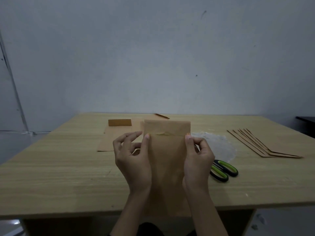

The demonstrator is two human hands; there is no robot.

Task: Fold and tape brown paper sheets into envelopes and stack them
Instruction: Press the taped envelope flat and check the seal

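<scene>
A folded brown paper envelope [167,160] is held upright over the near middle of the wooden table [68,176], its top flap folded down with a wrinkled strip of tape across the flap edge. My left hand [132,159] pinches its left edge, thumb on the tape line. My right hand [197,159] pinches the right edge at the same height. A stack of finished envelopes [269,145] lies fanned out at the right. A flat brown sheet [109,142] with a small folded piece [119,122] on it lies behind my left hand.
Green-and-black scissors [223,170] lie just right of my right hand. A crumpled clear plastic sheet [216,143] sits behind them. A thin brown paper strip [162,116] rests at the table's far edge, by the grey wall.
</scene>
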